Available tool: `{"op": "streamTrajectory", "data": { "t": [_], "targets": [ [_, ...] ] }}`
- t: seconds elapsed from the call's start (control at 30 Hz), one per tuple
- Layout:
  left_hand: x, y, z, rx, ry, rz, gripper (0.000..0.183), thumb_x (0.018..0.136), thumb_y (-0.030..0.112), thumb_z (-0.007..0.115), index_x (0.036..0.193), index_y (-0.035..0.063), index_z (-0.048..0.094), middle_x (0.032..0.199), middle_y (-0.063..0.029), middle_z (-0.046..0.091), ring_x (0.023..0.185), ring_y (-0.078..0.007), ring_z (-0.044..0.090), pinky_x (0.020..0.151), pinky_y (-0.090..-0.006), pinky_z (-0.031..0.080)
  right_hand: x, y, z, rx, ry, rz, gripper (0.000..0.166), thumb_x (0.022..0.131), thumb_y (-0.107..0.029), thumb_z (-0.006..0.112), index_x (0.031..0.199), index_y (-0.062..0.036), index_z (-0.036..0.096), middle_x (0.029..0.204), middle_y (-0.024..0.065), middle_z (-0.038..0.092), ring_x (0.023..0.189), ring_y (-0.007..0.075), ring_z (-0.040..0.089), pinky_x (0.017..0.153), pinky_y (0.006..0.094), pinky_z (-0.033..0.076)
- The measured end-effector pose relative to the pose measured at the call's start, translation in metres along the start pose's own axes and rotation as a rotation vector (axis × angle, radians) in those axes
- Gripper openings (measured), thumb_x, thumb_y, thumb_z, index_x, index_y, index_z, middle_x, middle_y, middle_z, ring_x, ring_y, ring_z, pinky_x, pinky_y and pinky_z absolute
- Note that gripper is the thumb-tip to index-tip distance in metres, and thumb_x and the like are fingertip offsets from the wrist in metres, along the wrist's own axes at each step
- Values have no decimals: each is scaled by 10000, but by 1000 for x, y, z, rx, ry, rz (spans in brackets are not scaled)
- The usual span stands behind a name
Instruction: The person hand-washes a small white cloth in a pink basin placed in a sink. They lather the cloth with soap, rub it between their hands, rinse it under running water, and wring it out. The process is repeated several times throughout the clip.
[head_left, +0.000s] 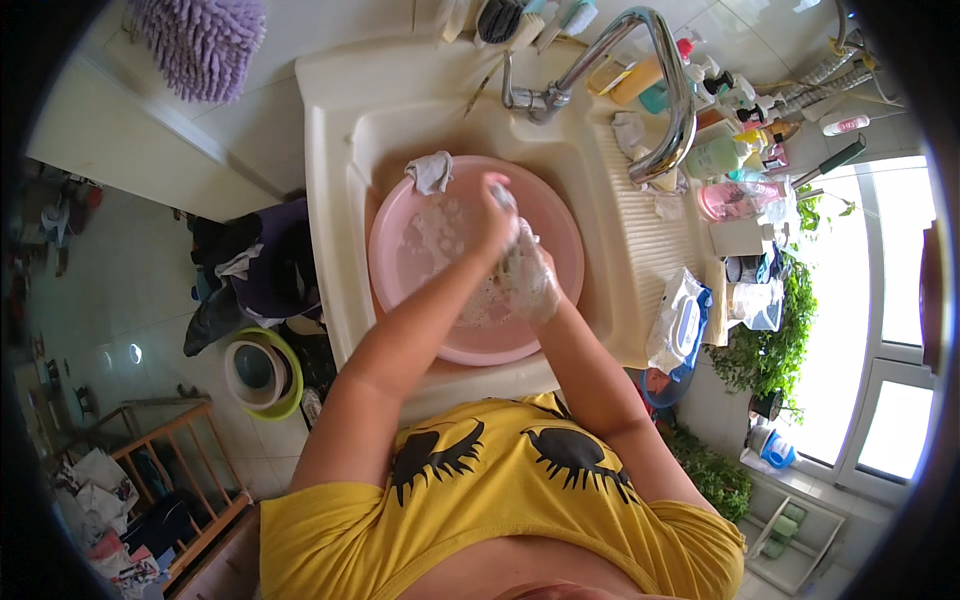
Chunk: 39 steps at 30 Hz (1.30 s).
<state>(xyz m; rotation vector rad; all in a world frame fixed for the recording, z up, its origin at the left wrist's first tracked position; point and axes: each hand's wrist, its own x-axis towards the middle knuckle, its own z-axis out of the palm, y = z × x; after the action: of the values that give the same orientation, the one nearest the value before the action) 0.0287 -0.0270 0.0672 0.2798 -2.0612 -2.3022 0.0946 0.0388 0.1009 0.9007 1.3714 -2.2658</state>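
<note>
My left hand (498, 217) is over a pink plastic basin (379, 259) of sudsy water, its fingers curled round a wet, pale grey cloth (501, 196). Just below and to the right, my right hand (532, 281) touches it, covered in white lather. Soapy pale fabric shows between the two hands; motion blur and foam hide its shape and the right fingers. A small grey cloth (430, 173) hangs over the basin's far left rim. The basin stands in a cream sink (330, 225).
A chrome faucet (660, 45) arches over the sink's far right. Bottles (712, 157), a crumpled cloth (631, 135) and a wipes pack (679, 322) lie right, beside the ribbed washboard (637, 240). Brushes (501, 19) stand behind. A purple tub (262, 281) and stacked basins (292, 382) are on the left.
</note>
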Motion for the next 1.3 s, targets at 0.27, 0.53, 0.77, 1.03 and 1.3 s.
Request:
{"op": "streamTrajectory", "data": {
  "t": [0.27,0.53,0.77,1.03,1.3],
  "targets": [
    [-58,26,3,311,-163,215,320,704,-1,577,990,113,492,918,-141,588,906,-348,563,784,-402,435,58,24,-42,803,-387,23,346,907,-410,438,932,-85,554,856,60,575,768,197,560,648,332,479],
    [-44,13,3,359,-65,326,310,684,-74,565,965,45,516,914,-114,578,879,-244,558,805,-347,425,45,5,-41,457,-391,-53,340,900,-398,454,987,-83,548,905,78,583,837,218,565,729,344,462],
    [14,-6,-26,117,-82,281,154,743,6,587,890,49,569,834,-70,604,791,-204,580,738,-309,445,-21,-26,6,-65,-98,69,467,794,-530,563,1052,-141,563,819,-4,536,658,116,444,542,249,346],
    [23,19,-63,-24,-150,45,99,819,116,609,866,29,624,818,-16,605,759,-91,536,694,-226,426,-20,-18,-35,-165,-219,-2,356,818,-437,594,921,-101,541,764,-13,525,597,82,427,507,203,327],
    [-37,11,-52,276,-122,118,89,787,77,640,830,33,576,787,-32,595,733,-107,538,688,-249,442,-15,-27,-33,270,73,-266,343,886,-426,493,881,-85,530,766,21,548,666,121,521,558,255,419]
  ]
}}
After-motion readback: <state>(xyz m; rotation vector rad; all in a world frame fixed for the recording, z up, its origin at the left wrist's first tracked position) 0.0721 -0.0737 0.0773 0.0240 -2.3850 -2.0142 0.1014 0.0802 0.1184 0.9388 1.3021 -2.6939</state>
